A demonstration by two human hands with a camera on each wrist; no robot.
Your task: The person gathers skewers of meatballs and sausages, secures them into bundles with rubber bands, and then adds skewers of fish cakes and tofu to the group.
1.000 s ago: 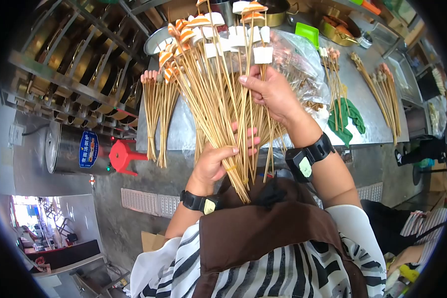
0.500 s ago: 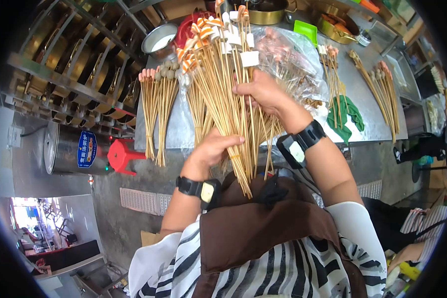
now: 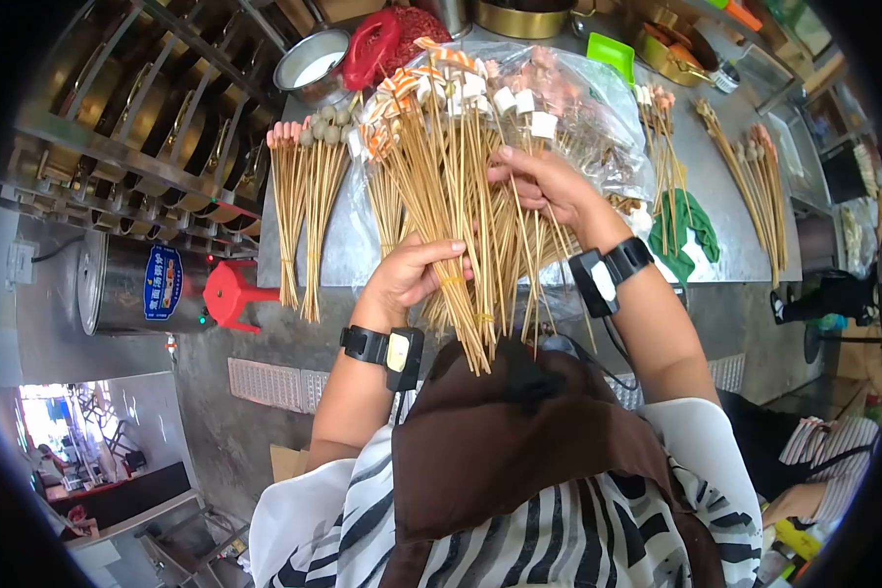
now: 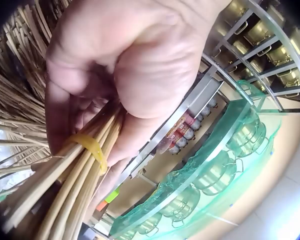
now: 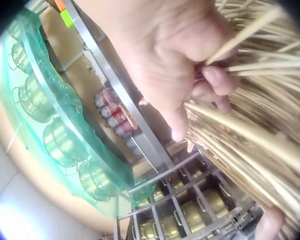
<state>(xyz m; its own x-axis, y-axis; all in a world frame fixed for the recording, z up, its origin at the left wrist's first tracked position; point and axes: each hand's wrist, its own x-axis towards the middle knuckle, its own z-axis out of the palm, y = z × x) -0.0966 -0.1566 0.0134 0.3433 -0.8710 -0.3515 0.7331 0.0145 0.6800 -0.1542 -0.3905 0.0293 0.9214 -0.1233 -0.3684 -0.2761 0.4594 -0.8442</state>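
Left hand (image 3: 409,277) grips the skewer bundle (image 3: 458,211) low on the sticks, fingers curled tight round the bamboo. In the left wrist view a yellow rubber band (image 4: 89,147) wraps part of the bundle right at the fingertips, thumb pressed over the sticks just above it. Sticks run through the fist and poke out below, toward the brown apron (image 3: 519,441).

Right hand (image 3: 544,184) sits higher up the same bundle, on its right side. Fingers curled, pinching a few sticks among the fan; right wrist view shows the fingertips (image 5: 216,82) closed on thin bamboo, rest of the bundle splaying past the palm.

Bundle is held up off the steel table (image 3: 720,211), fanned out, food ends pointing away: white cubes and orange-striped pieces at the tips. It overlaps a clear plastic bag (image 3: 588,118) lying on the table.

More skewers lie flat on the table at left (image 3: 299,211) and right (image 3: 755,176); green cloth (image 3: 691,230) near the right wrist.
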